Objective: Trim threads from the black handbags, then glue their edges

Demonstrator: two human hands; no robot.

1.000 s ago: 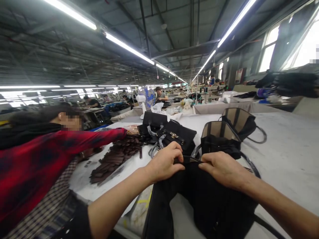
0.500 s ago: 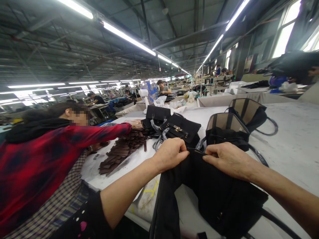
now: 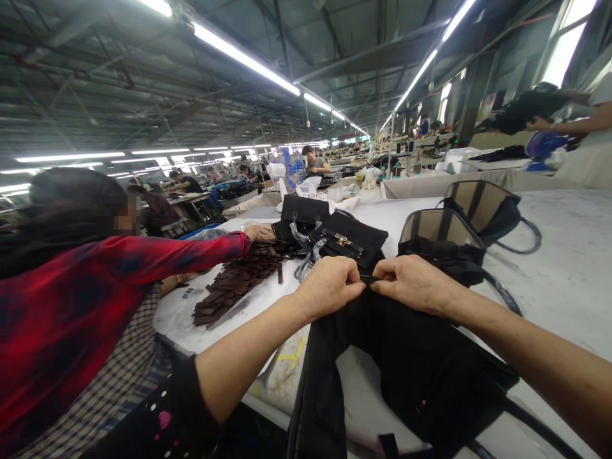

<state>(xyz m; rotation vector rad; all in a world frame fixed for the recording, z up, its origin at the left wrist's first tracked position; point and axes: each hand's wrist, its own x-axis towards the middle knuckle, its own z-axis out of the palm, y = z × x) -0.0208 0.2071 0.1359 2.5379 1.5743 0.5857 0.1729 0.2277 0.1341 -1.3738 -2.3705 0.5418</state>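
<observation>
My left hand (image 3: 332, 287) and my right hand (image 3: 408, 284) pinch the top edge of a black bag (image 3: 421, 363), thumbs and forefingers closed on it nearly tip to tip. The bag hangs over the near edge of the table, its side panels spreading below my hands and a small metal fitting showing low on the right. Just beyond my fingers lies a finished-looking black handbag (image 3: 351, 236) with a gold clasp and plastic-wrapped handles. Two more open bags with beige lining, a nearer bag (image 3: 440, 229) and a farther bag (image 3: 482, 201), stand to the right.
A white-topped table (image 3: 568, 274) stretches to the right. Brown strips (image 3: 239, 280) lie heaped at left, where a co-worker in a red plaid sleeve (image 3: 191, 255) reaches across. A blue fan (image 3: 292, 167) stands behind. Another person at far right holds dark material (image 3: 526, 108).
My right hand has moved left along the bag's edge, closing the gap to my left hand. The co-worker's head has turned away and lowered; dark material at far right has shifted.
</observation>
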